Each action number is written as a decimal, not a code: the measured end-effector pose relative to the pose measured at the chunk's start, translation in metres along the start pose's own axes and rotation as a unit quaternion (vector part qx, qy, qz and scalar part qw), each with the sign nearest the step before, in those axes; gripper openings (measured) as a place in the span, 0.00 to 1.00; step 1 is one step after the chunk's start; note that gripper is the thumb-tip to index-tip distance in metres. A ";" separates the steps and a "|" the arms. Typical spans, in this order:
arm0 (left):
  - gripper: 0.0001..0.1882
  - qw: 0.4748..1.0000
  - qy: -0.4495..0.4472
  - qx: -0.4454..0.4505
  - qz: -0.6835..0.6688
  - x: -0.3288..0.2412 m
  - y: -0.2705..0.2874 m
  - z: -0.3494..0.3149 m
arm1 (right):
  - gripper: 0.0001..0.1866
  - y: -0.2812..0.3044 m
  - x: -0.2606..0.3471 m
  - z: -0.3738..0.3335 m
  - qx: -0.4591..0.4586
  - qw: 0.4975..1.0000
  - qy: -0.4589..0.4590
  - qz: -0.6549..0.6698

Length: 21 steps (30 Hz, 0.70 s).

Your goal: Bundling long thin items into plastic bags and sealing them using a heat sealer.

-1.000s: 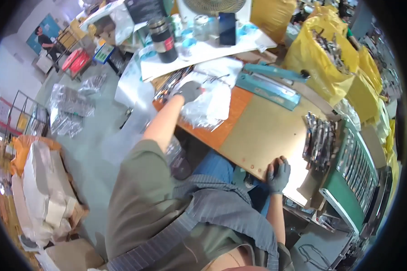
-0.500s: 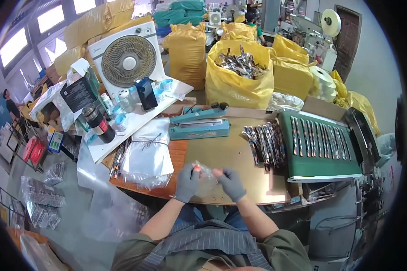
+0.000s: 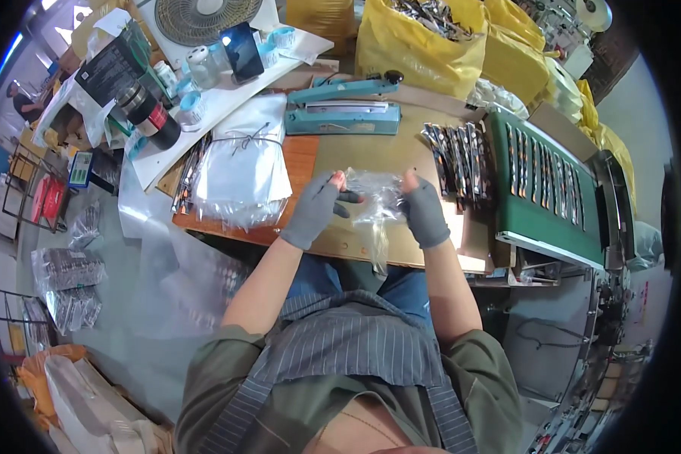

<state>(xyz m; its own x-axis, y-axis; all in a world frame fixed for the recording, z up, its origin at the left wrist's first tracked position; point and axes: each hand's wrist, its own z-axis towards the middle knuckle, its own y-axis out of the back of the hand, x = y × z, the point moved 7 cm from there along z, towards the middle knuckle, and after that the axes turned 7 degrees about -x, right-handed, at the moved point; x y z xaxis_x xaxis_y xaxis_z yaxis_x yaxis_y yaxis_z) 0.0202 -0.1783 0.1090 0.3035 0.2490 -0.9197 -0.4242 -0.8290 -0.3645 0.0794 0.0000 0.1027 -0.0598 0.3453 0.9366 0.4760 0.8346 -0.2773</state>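
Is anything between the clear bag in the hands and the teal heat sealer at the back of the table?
Nothing visible. Left hand and right hand hold the clear bag; bare tabletop lies between it and the teal sealer.

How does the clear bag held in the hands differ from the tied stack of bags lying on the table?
The clear bag is a single one, lifted between the left hand and right hand; the tied stack is many bags lying flat on the table. The held bag hangs crumpled past the table edge; the stack is bound with string. The stack looks whiter, the single bag see-through. Both are thin plastic.
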 end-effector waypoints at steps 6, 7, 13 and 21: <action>0.15 0.954 -0.155 -0.153 0.205 -0.018 0.013 -0.019 | 0.10 -0.019 0.024 -0.028 0.009 0.978 0.132 -0.159; 0.14 0.942 -0.187 -0.100 0.262 -0.021 0.003 -0.024 | 0.09 -0.016 0.019 -0.026 -0.004 0.965 0.145 -0.221; 0.11 0.984 -0.071 -0.120 0.106 -0.021 -0.002 -0.024 | 0.07 -0.034 0.026 -0.044 0.028 0.970 0.191 -0.149; 0.25 0.974 0.012 0.179 -0.141 -0.034 -0.044 -0.034 | 0.26 0.007 -0.011 0.050 0.275 0.946 0.039 -0.166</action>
<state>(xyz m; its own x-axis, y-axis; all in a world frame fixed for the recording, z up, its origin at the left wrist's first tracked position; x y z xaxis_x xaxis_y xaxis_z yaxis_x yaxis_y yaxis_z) 0.0574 -0.1670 0.1615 0.4699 0.4259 -0.7732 -0.5898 -0.5002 -0.6340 0.0395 0.0238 0.0798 -0.0508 0.0108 0.9987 -0.0868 0.9961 -0.0151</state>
